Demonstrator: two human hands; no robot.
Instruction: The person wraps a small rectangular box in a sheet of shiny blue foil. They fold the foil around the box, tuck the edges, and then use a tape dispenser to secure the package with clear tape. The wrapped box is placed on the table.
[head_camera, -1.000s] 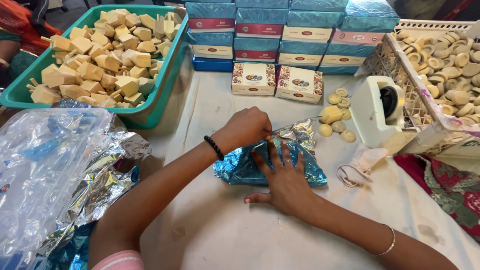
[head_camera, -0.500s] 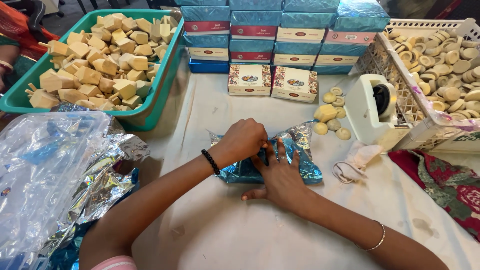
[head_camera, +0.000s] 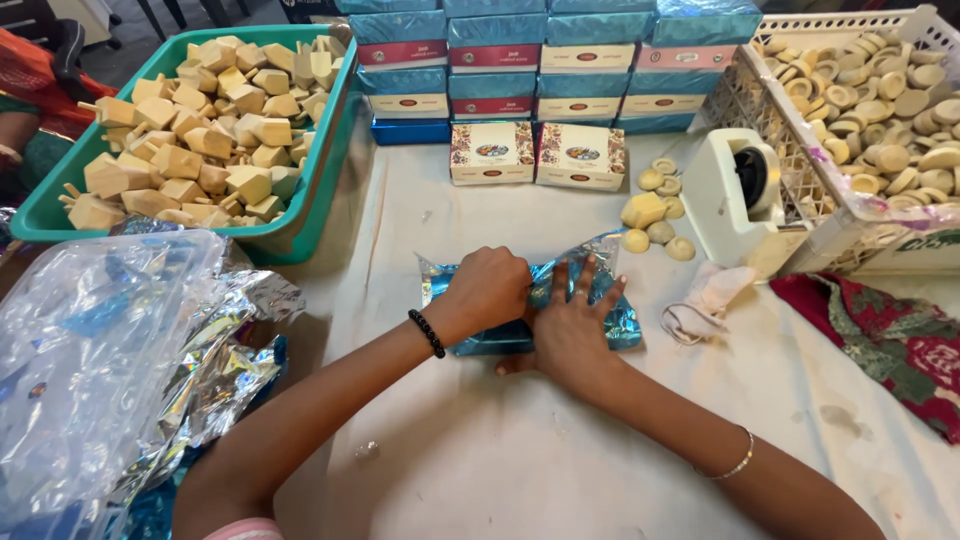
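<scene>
A box half-wrapped in shiny blue foil paper (head_camera: 610, 320) lies on the white cloth in the middle of the table. My left hand (head_camera: 490, 290), with a black bead bracelet on its wrist, presses down on the left part of the foil with curled fingers. My right hand (head_camera: 570, 325) lies flat on the right part, fingers spread towards the far edge, a thin bangle on that wrist. The box itself is hidden under the foil and my hands.
A green tub (head_camera: 330, 170) of tan wooden pieces stands at back left. Stacked blue and patterned boxes (head_camera: 540, 70) line the back. A white tape dispenser (head_camera: 735, 195), loose pale discs (head_camera: 655, 210) and a white basket (head_camera: 800, 150) of discs are on the right. Crumpled foil sheets (head_camera: 120, 350) lie left.
Both hands shifted slightly towards me along the foil packet; the left hand has closed more tightly over the fold while the right hand stays flat.
</scene>
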